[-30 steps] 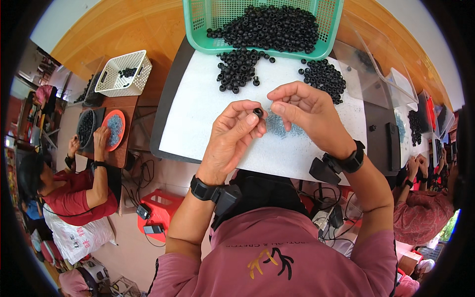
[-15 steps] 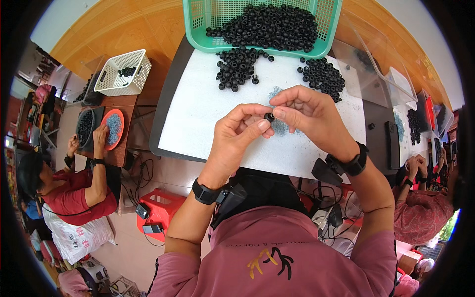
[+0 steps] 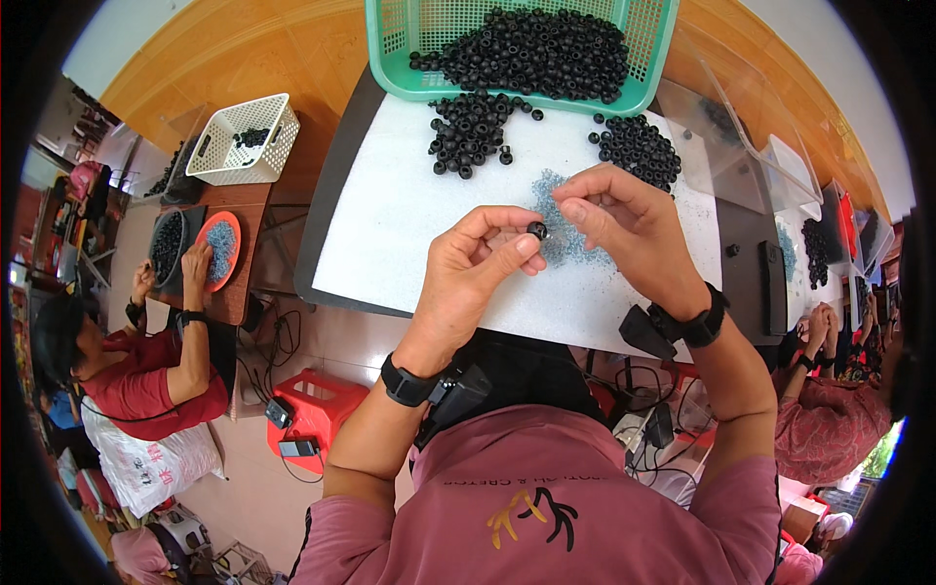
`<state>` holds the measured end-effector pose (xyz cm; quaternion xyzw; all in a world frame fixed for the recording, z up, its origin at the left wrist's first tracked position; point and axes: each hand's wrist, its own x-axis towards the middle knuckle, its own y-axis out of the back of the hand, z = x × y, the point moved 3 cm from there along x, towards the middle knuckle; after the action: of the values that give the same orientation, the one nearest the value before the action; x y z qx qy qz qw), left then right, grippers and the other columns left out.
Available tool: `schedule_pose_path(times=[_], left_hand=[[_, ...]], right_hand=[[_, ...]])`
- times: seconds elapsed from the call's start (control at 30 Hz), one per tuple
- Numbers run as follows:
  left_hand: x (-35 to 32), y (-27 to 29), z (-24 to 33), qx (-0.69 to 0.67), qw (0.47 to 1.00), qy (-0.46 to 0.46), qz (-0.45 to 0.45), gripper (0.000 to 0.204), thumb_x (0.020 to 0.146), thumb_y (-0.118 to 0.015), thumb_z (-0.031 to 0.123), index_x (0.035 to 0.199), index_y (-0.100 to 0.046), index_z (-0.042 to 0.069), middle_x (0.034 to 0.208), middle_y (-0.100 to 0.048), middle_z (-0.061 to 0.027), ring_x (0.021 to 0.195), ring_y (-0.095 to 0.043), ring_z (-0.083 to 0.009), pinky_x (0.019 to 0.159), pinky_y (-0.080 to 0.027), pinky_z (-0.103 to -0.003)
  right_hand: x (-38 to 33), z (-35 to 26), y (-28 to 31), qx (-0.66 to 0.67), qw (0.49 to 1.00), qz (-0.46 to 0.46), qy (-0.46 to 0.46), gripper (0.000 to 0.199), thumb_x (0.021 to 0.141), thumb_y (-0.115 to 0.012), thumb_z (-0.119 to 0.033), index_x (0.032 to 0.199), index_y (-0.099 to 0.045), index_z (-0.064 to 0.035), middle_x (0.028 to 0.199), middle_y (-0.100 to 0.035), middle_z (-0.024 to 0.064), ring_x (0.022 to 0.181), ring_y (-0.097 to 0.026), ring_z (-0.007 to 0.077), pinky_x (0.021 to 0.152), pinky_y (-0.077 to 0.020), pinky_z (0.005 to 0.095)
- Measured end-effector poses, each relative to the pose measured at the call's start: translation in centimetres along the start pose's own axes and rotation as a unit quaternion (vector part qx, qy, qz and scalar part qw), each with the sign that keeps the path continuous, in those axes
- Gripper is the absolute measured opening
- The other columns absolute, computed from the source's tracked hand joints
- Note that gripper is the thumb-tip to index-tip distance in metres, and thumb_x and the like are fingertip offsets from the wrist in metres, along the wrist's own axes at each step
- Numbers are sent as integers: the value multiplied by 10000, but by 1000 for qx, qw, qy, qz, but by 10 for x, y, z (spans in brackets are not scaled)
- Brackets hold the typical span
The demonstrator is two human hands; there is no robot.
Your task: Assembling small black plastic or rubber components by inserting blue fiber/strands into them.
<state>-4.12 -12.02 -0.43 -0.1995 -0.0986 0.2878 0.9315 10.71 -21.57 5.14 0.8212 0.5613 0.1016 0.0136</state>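
Observation:
Between the thumb and fingertips of my left hand [image 3: 466, 268] is a small, round black hollow piece [image 3: 537, 230]. My right hand [image 3: 634, 229] hovers just to its right, thumb and forefinger pinched together; whatever is between them is too small to make out. Below both hands, tiny blue-grey bits [image 3: 548, 187] lie scattered on a white sheet [image 3: 375, 219]. Farther off are two heaps of similar black pieces, a left heap [image 3: 468, 132] and a right heap [image 3: 639, 151]. A green basket [image 3: 392, 80] at the far edge holds many more.
A clear plastic box [image 3: 751, 146] stands at the right, beside a dark bar [image 3: 772, 286]. At the left table, a person [image 3: 146, 385] works by a red plate [image 3: 207, 234] and a white basket [image 3: 234, 175]. A red stool [image 3: 317, 414] stands on the floor, with cables nearby.
My right hand has drawn back slightly to the right, away from the black piece. My left hand still holds that piece, and its opening is more visible.

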Motion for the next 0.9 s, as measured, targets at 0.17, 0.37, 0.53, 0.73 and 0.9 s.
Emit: schedule_pose_path(times=[0.17, 0.37, 0.53, 0.73, 0.9], left_hand=[[2, 4, -1, -48, 999, 2, -7, 236, 939, -609, 61, 1157, -590, -27, 913, -656, -81, 821, -632, -141, 771, -506, -276], [5, 3, -4, -79, 997, 0, -15, 236, 938, -619, 78, 1148, -594, -27, 910, -661, -81, 810, -633, -133, 756, -511, -261], [3, 4, -1, -38, 999, -5, -6, 239, 936, -618, 68, 1152, -588, -30, 909, -658, -87, 819, -630, -144, 769, -507, -275], [1, 4, 1, 1, 1000, -9, -3, 239, 930, -633, 80, 1141, -595, -26, 918, -657, -80, 820, -628, -132, 769, -505, -263], [3, 4, 0, -35, 999, -1, -6, 241, 931, -629, 78, 1145, -593, -26, 937, -651, -80, 819, -629, -135, 768, -507, -267]], right_hand=[[-8, -16, 0, -215, 963, -48, 157, 188, 844, -688, -30, 1027, -672, -65, 934, -629, 57, 796, -602, 133, 647, -488, 248], [-8, -14, -11, -274, 942, -12, 193, 189, 825, -700, -20, 1003, -669, -72, 943, -616, 57, 758, -607, 146, 579, -490, 261], [-4, -9, -12, -247, 955, -16, 165, 157, 841, -694, -32, 993, -669, -61, 907, -621, 61, 765, -606, 134, 610, -478, 242], [0, 0, -11, -112, 992, -17, 48, 122, 904, -634, -56, 1016, -668, -22, 934, -647, 33, 797, -587, 79, 645, -462, 219], [-2, -1, -11, -38, 999, -10, -23, 143, 923, -626, -81, 1037, -661, -2, 972, -654, 25, 818, -573, 53, 650, -462, 213]])
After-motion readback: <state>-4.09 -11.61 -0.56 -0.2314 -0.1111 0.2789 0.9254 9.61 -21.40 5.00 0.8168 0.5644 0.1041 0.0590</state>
